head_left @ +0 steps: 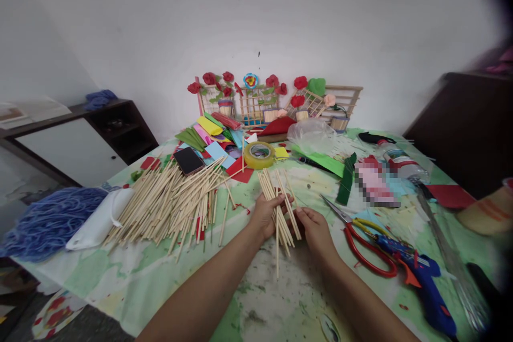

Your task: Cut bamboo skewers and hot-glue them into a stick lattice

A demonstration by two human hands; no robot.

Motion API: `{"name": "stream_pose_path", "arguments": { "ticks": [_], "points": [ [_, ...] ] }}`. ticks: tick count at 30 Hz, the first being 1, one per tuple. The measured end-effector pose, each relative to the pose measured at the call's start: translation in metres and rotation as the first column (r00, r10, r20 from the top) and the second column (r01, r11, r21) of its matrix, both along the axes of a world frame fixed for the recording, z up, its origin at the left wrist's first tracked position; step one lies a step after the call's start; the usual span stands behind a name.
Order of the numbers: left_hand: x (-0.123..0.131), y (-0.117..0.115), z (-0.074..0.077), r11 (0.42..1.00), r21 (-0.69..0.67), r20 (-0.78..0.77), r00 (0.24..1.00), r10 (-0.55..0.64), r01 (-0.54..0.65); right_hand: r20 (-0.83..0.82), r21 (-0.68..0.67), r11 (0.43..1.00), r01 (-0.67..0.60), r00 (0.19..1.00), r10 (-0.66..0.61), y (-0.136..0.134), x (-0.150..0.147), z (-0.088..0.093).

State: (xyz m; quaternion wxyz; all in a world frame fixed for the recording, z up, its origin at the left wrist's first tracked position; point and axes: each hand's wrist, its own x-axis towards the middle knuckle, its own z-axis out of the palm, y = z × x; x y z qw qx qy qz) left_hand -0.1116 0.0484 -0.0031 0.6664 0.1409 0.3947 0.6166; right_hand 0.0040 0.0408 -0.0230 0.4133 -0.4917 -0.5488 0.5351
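A small bundle of thin wooden sticks (284,224) is gripped in my left hand (265,217), thumb across the front. The sticks fan out a little at both ends. My right hand (315,224) is closed at the bundle's right side, its fingertips at one or two of the sticks; part of its fingers is hidden. To the left lies a big heap of similar sticks (172,200). A roll of clear yellowish tape (259,155) lies just beyond the bundle. Right of my right hand are red-handled scissors (366,248) and a blue glue gun (430,283).
A phone (188,161) rests on the heap's far edge, near coloured paper (210,125). Blue yarn (54,219) lies far left. Stick trellises with paper flowers (258,104) stand against the wall. A plastic bottle (404,163) and a dark green strip (347,181) lie right.
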Motion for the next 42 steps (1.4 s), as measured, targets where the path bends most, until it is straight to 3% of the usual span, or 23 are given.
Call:
{"name": "stream_pose_path", "arguments": {
  "ticks": [4, 9, 12, 14, 16, 20, 25, 29, 32, 34, 38, 42],
  "points": [
    [0.001, 0.001, -0.003, 0.997, 0.046, -0.018, 0.998, 0.059, -0.058, 0.08, 0.065, 0.996, 0.058, 0.995, -0.063, 0.004, 0.004, -0.001],
    [0.001, 0.003, -0.007, 0.988, 0.124, -0.004, 0.996, 0.089, -0.088, 0.229, 0.313, 0.939, 0.142, 0.948, -0.22, 0.008, 0.013, 0.012],
    [0.001, 0.004, -0.007, 0.986, 0.13, 0.014, 0.994, 0.105, -0.106, 0.501, 0.479, 0.878, -0.018, 0.827, -0.256, 0.001, 0.012, 0.021],
    [0.001, 0.004, -0.007, 0.985, 0.131, 0.017, 0.993, 0.113, -0.114, 0.655, 0.445, 0.879, -0.173, 0.732, -0.188, -0.004, 0.008, 0.022],
    [0.001, 0.003, -0.007, 0.984, 0.135, 0.025, 0.993, 0.114, -0.117, 0.693, 0.374, 0.9, -0.224, 0.713, -0.11, -0.006, 0.007, 0.021],
    [-0.002, 0.004, -0.008, 0.988, 0.131, 0.062, 0.995, 0.076, -0.084, 0.685, 0.381, 0.911, -0.156, 0.71, -0.165, 0.013, 0.016, 0.024],
    [-0.007, 0.007, -0.009, 0.998, 0.056, 0.141, 0.99, 0.006, -0.014, 0.663, 0.476, 0.875, -0.087, 0.689, -0.292, 0.035, 0.026, 0.037],
    [-0.007, 0.01, -0.007, 0.992, 0.099, 0.125, 0.99, 0.063, -0.076, 0.647, 0.449, 0.877, -0.172, 0.739, -0.187, 0.02, 0.016, 0.033],
    [-0.006, 0.005, 0.003, 0.963, 0.242, 0.045, 0.993, 0.111, -0.119, 0.604, 0.399, 0.881, -0.254, 0.796, -0.044, 0.004, 0.009, 0.026],
    [-0.004, -0.002, 0.013, 0.932, 0.352, -0.052, 0.992, 0.111, -0.086, 0.546, 0.404, 0.876, -0.265, 0.838, 0.002, -0.003, 0.007, 0.023],
    [0.001, -0.016, 0.024, 0.896, 0.435, -0.221, 0.975, 0.014, 0.086, 0.427, 0.486, 0.858, -0.166, 0.901, -0.068, -0.009, 0.009, 0.018],
    [0.009, -0.018, 0.015, 0.9, 0.407, -0.318, 0.948, -0.02, 0.156, 0.252, 0.504, 0.863, 0.021, 0.953, -0.17, -0.009, 0.012, 0.014]
  ]
}}
